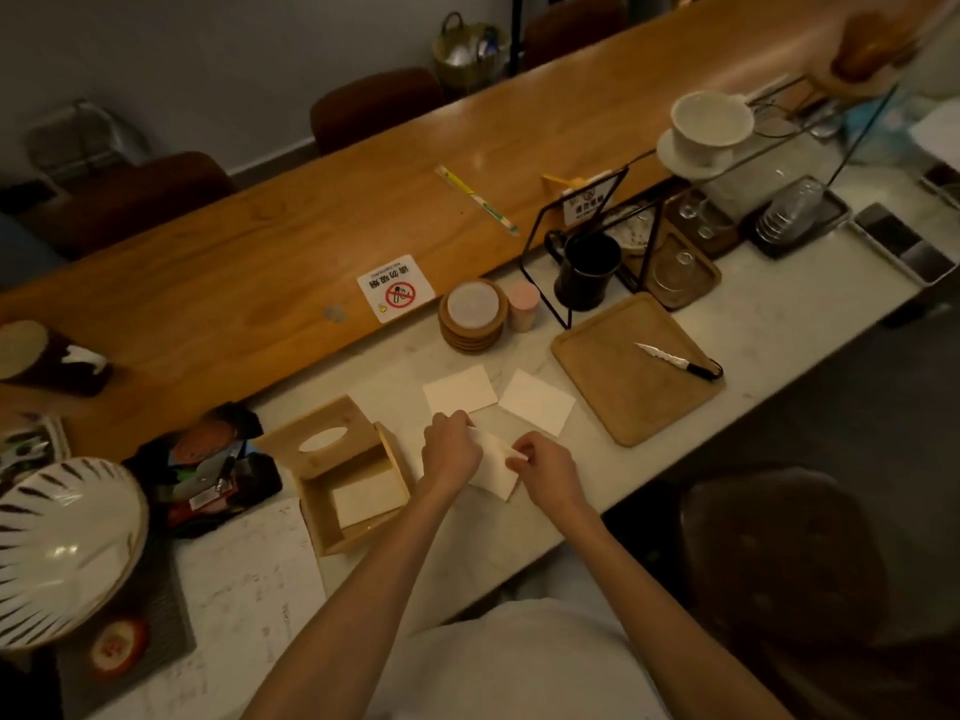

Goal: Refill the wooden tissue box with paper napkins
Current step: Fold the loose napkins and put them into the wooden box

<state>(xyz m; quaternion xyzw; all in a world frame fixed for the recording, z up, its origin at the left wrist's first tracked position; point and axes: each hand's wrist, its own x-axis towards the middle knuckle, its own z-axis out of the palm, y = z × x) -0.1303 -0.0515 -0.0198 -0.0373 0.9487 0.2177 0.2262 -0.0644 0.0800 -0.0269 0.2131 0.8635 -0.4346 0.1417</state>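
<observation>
The wooden tissue box lies open on the white counter, left of my hands. Its lid with an oval slot leans up at the back. A white napkin stack sits inside the box. Both hands pinch one folded paper napkin just right of the box: my left hand holds its upper left edge, my right hand its right edge. Two more napkins lie flat on the counter beyond my hands, one to the left and one to the right.
A wooden tray with a knife lies to the right. Stacked coasters, a pink cup and a black mug stand behind. A striped bowl and dark packets sit left. A raised wooden bar runs along the back.
</observation>
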